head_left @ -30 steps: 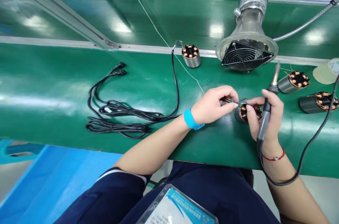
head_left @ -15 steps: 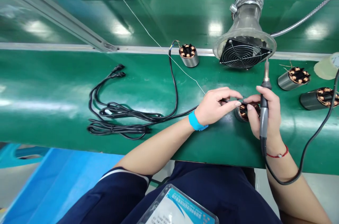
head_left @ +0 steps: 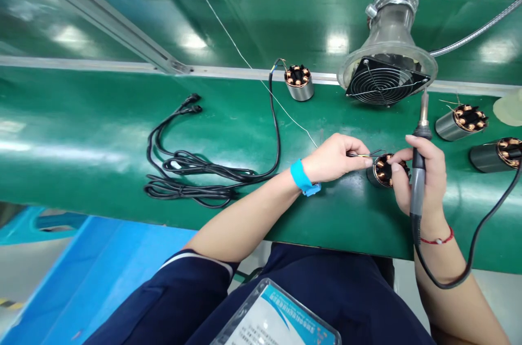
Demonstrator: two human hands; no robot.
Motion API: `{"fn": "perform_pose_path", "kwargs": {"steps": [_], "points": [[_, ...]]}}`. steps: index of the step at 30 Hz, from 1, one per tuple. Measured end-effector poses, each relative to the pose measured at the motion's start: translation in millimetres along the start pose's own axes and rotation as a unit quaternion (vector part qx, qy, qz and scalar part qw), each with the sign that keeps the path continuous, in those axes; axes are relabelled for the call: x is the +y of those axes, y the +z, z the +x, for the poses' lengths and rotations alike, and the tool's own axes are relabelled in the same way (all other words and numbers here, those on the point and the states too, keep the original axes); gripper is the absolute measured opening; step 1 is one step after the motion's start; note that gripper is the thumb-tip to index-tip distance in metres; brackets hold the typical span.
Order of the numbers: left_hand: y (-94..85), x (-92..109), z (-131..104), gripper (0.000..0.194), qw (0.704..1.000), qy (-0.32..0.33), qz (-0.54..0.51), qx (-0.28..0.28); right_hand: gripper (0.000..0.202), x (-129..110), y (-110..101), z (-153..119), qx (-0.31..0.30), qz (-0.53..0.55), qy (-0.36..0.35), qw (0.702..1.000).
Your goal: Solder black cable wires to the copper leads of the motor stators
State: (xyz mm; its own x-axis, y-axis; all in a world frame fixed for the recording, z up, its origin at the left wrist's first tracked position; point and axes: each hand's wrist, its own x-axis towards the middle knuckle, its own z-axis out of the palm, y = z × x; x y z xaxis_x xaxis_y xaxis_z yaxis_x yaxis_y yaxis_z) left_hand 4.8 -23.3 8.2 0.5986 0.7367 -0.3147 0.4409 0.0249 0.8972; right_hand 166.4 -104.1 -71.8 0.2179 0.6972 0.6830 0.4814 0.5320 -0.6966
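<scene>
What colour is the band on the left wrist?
Bright blue wristband, seen clearly in the head view.

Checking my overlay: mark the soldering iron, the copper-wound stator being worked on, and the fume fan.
Black-handled soldering iron (head_left: 417,184), head view, on its grip.
Copper-wound metal stator (head_left: 382,170), head view, on its coil face.
Round wire-grilled fume fan (head_left: 381,84), head view, on the grille.

The left hand (head_left: 335,159) pinches thin wire ends (head_left: 369,154) just left of a small motor stator (head_left: 383,171) that lies on the green desk (head_left: 101,138). The right hand (head_left: 424,182) touches the stator with its fingers (head_left: 397,166) and holds a soldering iron (head_left: 420,165) upright, with the tip pointing away from the stator, toward the fan hood (head_left: 385,81) behind it. A coiled black cable (head_left: 196,182) lies far left of the stator. Another stator (head_left: 299,82) stands behind and to the left of it, and two more stators (head_left: 463,122) lie to its right. A thin solder wire (head_left: 244,59) runs down to the left hand.
</scene>
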Motion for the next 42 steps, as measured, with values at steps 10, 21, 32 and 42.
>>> {"fn": "perform_pose_path", "kwargs": {"steps": [10, 21, 32, 42], "points": [[-5.9, 9, -5, 0.017, 0.968, -0.111, -0.212, -0.075, 0.053, 5, -3, 4, -0.068, -0.076, -0.086, 0.991], [15.8, -2, 1, 0.016, 0.998, -0.033, -0.058, 0.01, 0.034, 1, 10, 2, 0.002, -0.119, -0.065, 0.991], [-102.6, 8, 1, 0.019, 0.917, -0.011, 0.308, 0.254, 0.041, 28, -2, -12, 0.06, -0.072, 0.091, 0.991], [-157.7, 7, 26, 0.066, 0.9, -0.14, 0.378, 0.168, 0.043, 15, 2, -15, 0.04, -0.025, 0.153, 0.987]]}}
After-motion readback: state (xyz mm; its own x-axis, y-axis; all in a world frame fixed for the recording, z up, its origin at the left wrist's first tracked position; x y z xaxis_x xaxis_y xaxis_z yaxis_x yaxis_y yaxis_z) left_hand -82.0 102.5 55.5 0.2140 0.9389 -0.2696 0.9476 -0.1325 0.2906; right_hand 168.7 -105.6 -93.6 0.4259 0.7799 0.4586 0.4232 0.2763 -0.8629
